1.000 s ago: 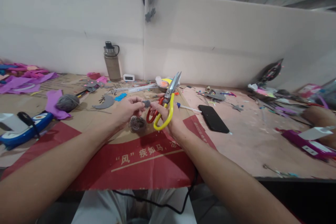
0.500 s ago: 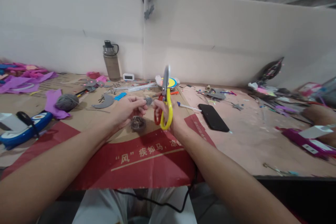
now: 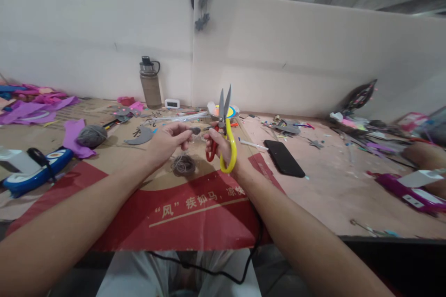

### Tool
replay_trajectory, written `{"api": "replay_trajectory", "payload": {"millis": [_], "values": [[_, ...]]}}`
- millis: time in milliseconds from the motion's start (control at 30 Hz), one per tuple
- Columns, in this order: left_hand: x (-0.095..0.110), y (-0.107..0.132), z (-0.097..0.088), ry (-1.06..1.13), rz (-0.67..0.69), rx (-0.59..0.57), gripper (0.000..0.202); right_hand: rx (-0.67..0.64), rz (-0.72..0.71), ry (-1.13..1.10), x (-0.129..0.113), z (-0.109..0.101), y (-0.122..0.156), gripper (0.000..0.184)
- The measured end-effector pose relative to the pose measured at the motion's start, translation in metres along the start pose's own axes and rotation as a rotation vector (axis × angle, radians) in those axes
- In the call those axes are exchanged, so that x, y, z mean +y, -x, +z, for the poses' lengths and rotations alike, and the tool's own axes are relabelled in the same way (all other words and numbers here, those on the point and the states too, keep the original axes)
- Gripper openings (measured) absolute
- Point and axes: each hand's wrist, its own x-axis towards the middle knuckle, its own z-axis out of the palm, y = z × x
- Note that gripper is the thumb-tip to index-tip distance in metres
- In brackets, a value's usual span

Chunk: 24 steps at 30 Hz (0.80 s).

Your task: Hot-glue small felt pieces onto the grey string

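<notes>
Between the thumb and fingers of my left hand [image 3: 176, 138] is a small grey felt piece [image 3: 196, 130], its exact shape too small to make out. My right hand [image 3: 223, 145] grips scissors [image 3: 225, 125] with one red and one yellow handle; their blades point up and stand apart. The two hands are close together over the cardboard. A loose bundle of grey yarn [image 3: 183, 165] lies just below them. Behind my left hand is a grey felt crescent [image 3: 140, 135].
A red-printed cardboard sheet [image 3: 198, 222] covers the front of the table. At right lie a black phone [image 3: 284, 158] and a purple power strip [image 3: 407, 192]; at left, a grey yarn ball [image 3: 91, 135] and blue power strip [image 3: 38, 171]. A bottle [image 3: 150, 84] stands behind. Another person's arm [image 3: 425, 155] shows at right.
The scissor blades have spread apart, and the handles have opened with them. My left hand has drawn slightly away from my right, still holding the grey piece.
</notes>
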Motion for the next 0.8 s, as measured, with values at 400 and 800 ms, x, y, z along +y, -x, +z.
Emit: {"api": "replay_trajectory", "payload": {"millis": [400,800], "values": [[0.000,0.008,0.012,0.105,-0.013,-0.097,0.019,-0.092,0.007,-0.019,-0.004,0.001,0.006,0.043],[0.001,0.009,0.020,0.258,-0.246,-0.083,0.021,0.002,-0.021,0.047,-0.006,0.004,0.006,0.042]]}}
